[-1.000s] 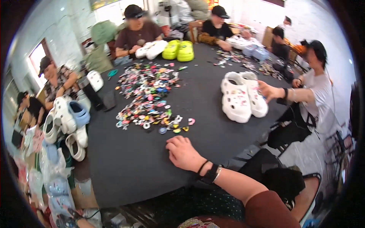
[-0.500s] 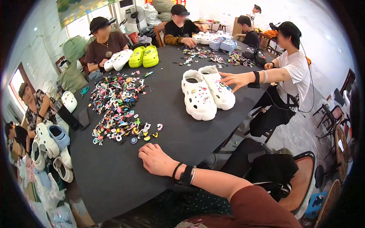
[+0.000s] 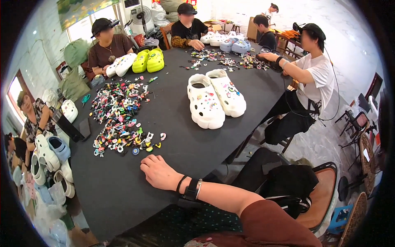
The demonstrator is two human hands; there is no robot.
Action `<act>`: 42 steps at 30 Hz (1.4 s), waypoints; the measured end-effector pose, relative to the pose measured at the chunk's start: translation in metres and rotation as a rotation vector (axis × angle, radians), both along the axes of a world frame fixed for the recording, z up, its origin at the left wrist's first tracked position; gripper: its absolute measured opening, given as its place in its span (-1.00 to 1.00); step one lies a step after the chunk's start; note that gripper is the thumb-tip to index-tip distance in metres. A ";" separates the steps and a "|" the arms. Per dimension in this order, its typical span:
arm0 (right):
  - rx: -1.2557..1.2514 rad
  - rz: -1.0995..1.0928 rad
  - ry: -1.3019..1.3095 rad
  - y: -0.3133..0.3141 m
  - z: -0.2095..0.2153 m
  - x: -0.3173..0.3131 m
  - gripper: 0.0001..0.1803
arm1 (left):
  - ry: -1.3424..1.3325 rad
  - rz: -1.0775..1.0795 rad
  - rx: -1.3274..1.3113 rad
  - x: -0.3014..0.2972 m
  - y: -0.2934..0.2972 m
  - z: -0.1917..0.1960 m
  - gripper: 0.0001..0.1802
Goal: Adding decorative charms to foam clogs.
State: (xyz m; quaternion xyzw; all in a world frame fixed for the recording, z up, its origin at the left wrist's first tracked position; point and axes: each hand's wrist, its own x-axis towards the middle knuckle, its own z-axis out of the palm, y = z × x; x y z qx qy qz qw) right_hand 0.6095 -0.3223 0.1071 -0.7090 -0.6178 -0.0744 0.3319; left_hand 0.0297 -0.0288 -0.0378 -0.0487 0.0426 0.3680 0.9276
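Note:
My right hand (image 3: 158, 173) rests palm down on the black tabletop (image 3: 123, 201), its fingers loosely bent and slightly apart. I see nothing held in it, though its underside is hidden. Just beyond it lies a heap of small colourful shoe charms (image 3: 117, 111), with a blue round charm (image 3: 135, 151) near my fingers. Farther right stands a pair of white clogs (image 3: 212, 99), toes toward me and dotted with charms; no hand touches it. My left hand is out of view.
At the far side sit lime-green clogs (image 3: 148, 61), white clogs (image 3: 120, 65) and pale blue clogs (image 3: 235, 45). Co-workers sit around the table. A black bottle (image 3: 70, 127) lies at the left, near piled clogs (image 3: 47, 152). A chair (image 3: 323, 197) holding a black bag stands at my right.
The co-worker at the right has drawn a hand back from the white clogs to the dark clogs. My view has shifted slightly; my right hand stays on the table.

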 end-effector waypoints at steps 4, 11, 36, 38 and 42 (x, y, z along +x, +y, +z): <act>0.001 -0.022 0.004 0.000 0.002 -0.003 -0.73 | 0.148 0.014 0.116 0.028 -0.025 0.011 -0.49; 0.002 -0.033 -0.009 0.001 -0.001 -0.003 -0.74 | 0.414 0.049 0.326 0.097 -0.072 0.059 -0.54; 0.024 0.089 0.050 0.001 -0.010 0.014 -0.46 | 1.125 0.184 0.794 0.247 -0.097 0.165 -0.62; 0.082 0.050 0.130 0.001 -0.013 0.018 -0.51 | 1.139 0.285 0.783 0.251 -0.113 0.174 -0.60; 0.083 -0.019 0.773 0.002 -0.001 0.016 -0.69 | 1.373 0.450 0.765 0.242 -0.144 0.185 -0.62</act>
